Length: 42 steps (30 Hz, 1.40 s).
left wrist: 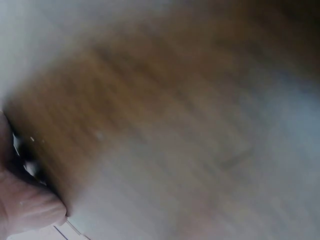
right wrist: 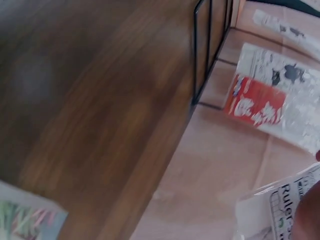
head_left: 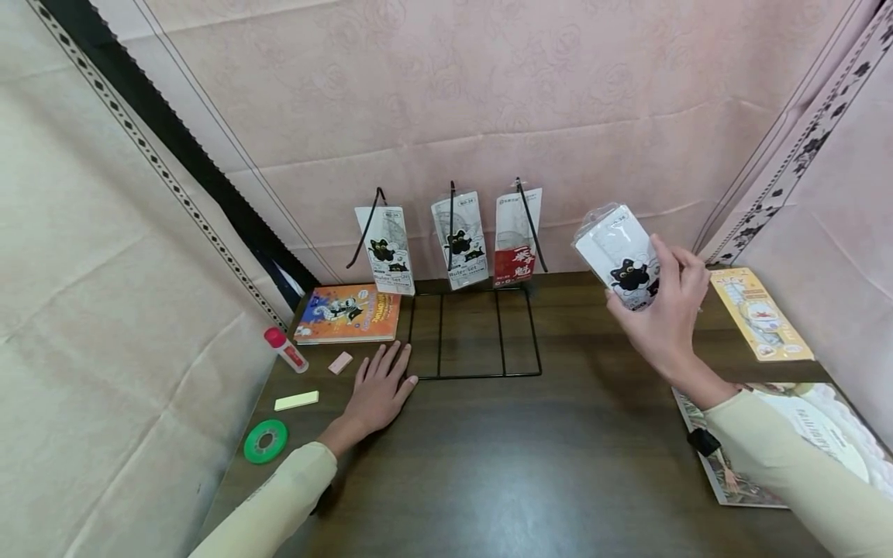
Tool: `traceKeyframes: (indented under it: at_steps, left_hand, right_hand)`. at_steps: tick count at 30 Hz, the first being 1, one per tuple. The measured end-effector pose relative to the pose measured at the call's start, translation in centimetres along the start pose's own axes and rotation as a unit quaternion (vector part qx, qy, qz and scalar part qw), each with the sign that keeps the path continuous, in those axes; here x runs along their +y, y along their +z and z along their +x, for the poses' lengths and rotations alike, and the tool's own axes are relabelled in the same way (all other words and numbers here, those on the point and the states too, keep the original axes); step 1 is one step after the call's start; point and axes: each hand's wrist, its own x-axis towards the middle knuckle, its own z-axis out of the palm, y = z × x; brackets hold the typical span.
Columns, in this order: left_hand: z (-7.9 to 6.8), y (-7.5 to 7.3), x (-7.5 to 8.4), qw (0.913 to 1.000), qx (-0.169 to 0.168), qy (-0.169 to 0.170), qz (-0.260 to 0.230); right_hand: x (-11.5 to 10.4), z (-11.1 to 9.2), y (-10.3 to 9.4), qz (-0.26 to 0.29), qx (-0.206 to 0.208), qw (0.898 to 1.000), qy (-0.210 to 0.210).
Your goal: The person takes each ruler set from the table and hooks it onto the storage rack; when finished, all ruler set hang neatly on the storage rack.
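My right hand [head_left: 666, 310] pinches a white ruler set packet [head_left: 617, 252] printed with black cats, held up to the right of the wire rack. In the right wrist view, part of the packet [right wrist: 272, 212] shows at the lower right with the lettering "Ruler". My left hand [head_left: 380, 391] lies palm down with straight fingers at the front left corner of the black wire rack [head_left: 474, 377]. Three packets hang from the rack's hooks: two white ruler sets, on the left [head_left: 389, 252] and in the middle [head_left: 460, 242], and a red-and-white one [head_left: 516, 236] on the right. The left wrist view is mostly blurred.
An orange book [head_left: 349, 314] lies left of the rack. Nearby are a glue stick [head_left: 286, 350], a pink eraser [head_left: 339, 363], a pale yellow block [head_left: 296, 401] and a green ring [head_left: 266, 442]. On the right lie a yellow booklet [head_left: 762, 314] and a larger picture book [head_left: 729, 480] under the sleeve.
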Motion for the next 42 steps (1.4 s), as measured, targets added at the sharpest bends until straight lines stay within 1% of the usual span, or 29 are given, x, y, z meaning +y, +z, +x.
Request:
traceKeyframes:
  at_steps: [4, 7, 11, 15, 20, 22, 27, 32, 36, 42]
  left_hand:
    - [0.0, 0.1, 0.0, 1.0, -0.001, -0.001, 0.003]
    - [0.0, 0.1, 0.0, 1.0, 0.0, -0.001, 0.006]
    - [0.0, 0.2, -0.1, 1.0, 0.004, -0.001, 0.005]
    - [-0.1, 0.2, -0.1, 0.9999, 0.008, -0.001, 0.006]
    - [-0.2, 0.3, -0.1, 0.9999, 0.01, 0.001, 0.006]
    - [-0.1, 0.6, -0.3, 1.0, 0.004, 0.002, 0.004]
    - [0.0, 1.3, -0.8, 1.0, -0.001, 0.004, 0.004]
    - [0.1, 1.2, -0.7, 1.0, 0.002, 0.002, -0.004]
    - [0.0, 0.9, -0.5, 0.9999, -0.001, -0.002, -0.014]
    - [-0.2, 0.5, -0.2, 0.9999, 0.004, 0.002, -0.012]
  right_hand:
    - [-2.4, 0.0, 0.1, 0.052, 0.03, 0.998, -0.016]
    - [-5.1, -0.1, -0.2, 0.09, 0.053, 0.994, -0.028]
    - [-8.6, -0.5, -0.5, 0.135, 0.075, 0.986, -0.055]
    - [-10.5, -1.4, -0.2, 0.155, 0.084, 0.981, -0.086]
    - [-11.0, -2.8, 1.2, 0.16, 0.079, 0.976, -0.125]
    - [-11.2, -3.2, 1.8, 0.161, 0.072, 0.974, -0.139]
    - [-11.9, -4.0, 3.2, 0.159, 0.048, 0.972, -0.166]
    - [-13.0, -4.6, 4.7, 0.161, 0.022, 0.968, -0.192]
    - [-14.0, -5.3, 5.9, 0.159, -0.004, 0.966, -0.203]
    - [-15.3, -6.2, 7.8, 0.139, -0.023, 0.97, -0.2]
